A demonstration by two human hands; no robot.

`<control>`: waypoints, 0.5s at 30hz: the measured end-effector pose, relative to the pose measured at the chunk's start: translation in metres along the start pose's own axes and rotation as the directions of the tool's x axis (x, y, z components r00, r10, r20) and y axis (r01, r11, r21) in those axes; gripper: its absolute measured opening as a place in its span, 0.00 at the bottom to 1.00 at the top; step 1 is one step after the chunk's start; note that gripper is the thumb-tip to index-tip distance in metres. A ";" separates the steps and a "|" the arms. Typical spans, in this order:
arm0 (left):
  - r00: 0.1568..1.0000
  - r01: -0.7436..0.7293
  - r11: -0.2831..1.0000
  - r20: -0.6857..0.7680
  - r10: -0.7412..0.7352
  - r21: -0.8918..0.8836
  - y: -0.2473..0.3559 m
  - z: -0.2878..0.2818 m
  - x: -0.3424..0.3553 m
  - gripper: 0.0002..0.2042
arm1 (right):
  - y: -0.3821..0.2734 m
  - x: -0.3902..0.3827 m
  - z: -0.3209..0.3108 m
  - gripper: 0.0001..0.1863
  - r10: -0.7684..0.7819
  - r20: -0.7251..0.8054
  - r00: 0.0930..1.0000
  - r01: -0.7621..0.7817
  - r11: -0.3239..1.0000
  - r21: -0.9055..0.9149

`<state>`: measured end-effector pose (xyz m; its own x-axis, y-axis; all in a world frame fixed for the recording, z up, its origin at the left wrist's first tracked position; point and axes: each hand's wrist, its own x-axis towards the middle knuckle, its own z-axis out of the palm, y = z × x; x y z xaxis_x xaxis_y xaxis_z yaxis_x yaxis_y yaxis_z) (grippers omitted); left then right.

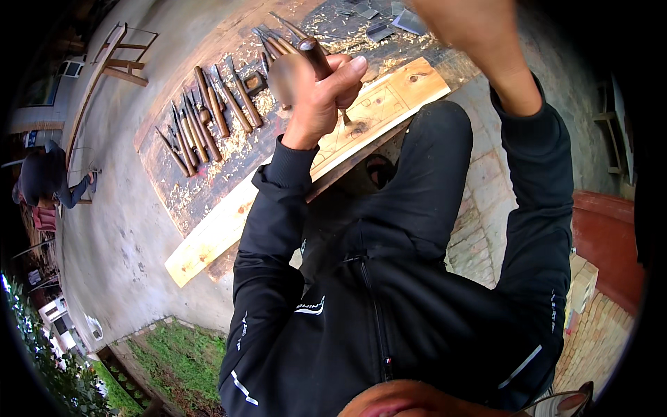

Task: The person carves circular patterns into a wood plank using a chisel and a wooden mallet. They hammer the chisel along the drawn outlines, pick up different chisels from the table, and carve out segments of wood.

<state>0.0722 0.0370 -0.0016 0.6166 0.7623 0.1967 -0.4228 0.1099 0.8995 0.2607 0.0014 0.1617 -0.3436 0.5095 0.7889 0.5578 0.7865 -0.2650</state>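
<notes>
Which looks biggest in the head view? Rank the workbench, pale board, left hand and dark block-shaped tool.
1. Workbench
2. Pale board
3. Left hand, probably nearer the camera, so perhaps looking enlarged
4. Dark block-shaped tool

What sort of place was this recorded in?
Likely a woodcarving workspace: wooden-handled tools lie amid wood shavings on a worn table, and the left hand holds a chisel-like tool over a marked wooden board.
</notes>
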 end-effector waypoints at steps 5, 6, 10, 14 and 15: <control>0.991 -0.055 0.996 -0.120 0.064 0.073 0.003 -0.001 -0.006 0.20 | 0.010 -0.001 0.032 0.18 -0.264 0.104 0.959 0.283 0.924 -0.258; 0.980 -0.073 0.995 -0.182 0.086 0.074 0.003 0.005 -0.005 0.20 | 0.011 -0.005 0.031 0.17 -0.268 0.111 0.957 0.290 0.910 -0.297; 0.792 -0.298 0.892 -0.433 0.430 0.340 -0.004 0.025 -0.009 0.19 | 0.007 -0.012 0.036 0.15 -0.187 0.144 0.972 0.225 0.918 -0.328; 0.762 -0.329 0.880 -0.455 0.461 0.343 -0.010 0.022 -0.001 0.19 | 0.010 -0.012 0.041 0.18 -0.316 0.008 0.949 0.301 0.893 -0.335; 0.811 -0.300 0.916 -0.434 0.393 0.268 -0.008 0.021 0.000 0.20 | 0.008 -0.011 0.037 0.18 -0.291 0.013 0.957 0.278 0.896 -0.347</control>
<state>0.0898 0.0227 -0.0010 0.0458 0.9381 0.3433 -0.3940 -0.2989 0.8692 0.2417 0.0148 0.1302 -0.5014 0.2629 0.8243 0.6664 0.7250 0.1741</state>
